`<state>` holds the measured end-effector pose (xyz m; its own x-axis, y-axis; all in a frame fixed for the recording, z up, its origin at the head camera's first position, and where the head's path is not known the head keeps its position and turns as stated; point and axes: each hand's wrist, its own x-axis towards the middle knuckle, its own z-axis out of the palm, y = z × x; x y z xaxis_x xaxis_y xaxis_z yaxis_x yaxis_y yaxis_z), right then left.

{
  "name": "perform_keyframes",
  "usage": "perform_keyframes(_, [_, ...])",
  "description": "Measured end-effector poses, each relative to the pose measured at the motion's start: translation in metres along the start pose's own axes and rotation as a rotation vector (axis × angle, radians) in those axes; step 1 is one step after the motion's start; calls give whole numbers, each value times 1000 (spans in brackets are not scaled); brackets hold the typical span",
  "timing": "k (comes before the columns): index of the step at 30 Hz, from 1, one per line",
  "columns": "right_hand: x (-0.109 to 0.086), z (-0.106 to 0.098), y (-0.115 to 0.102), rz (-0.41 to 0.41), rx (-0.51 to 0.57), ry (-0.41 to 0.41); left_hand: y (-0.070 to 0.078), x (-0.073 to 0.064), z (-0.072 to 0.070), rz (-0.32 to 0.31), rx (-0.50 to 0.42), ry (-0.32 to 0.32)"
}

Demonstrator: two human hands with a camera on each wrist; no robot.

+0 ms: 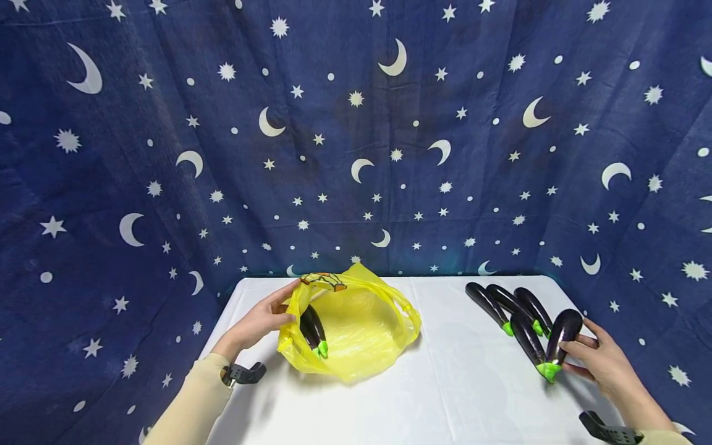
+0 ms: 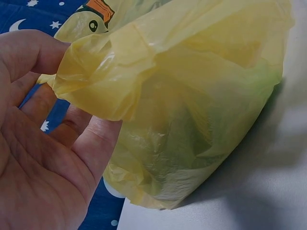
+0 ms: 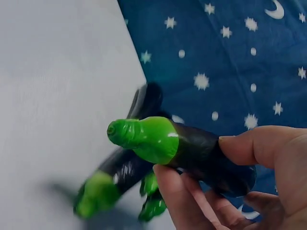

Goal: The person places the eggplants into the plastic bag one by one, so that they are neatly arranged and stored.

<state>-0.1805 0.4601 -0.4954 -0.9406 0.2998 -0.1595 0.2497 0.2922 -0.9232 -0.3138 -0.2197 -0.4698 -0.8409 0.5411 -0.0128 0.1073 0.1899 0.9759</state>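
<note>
Thin yellow plastic carrier bag (image 1: 361, 321): translucent, crinkled, shiny along folds. Long blackish-purple eggplants (image 1: 486, 300): smooth, glossy skins; bright green caps (image 3: 156, 139) likewise glossy, plastic-looking. White flat-topped table (image 1: 445, 395): matt, faintly creased covering. Navy moon-and-star-printed curtain (image 1: 334, 154): matt cloth, softly wrinkled. Cream long sleeve (image 1: 191, 395): matt cloth.
</note>
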Motion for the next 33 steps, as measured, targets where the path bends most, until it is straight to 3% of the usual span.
perform_keyframes(8, [-4, 28, -23, -122, 107, -75, 0, -1, -1, -4, 8, 4])
perform_keyframes(21, [-12, 82, -64, -184, 148, -216, 0, -1, -1, -5, 21, 5])
perform_keyframes(33, [-20, 137, -93, -284, 237, -461, 2, -2, 0, 12, 22, -1])
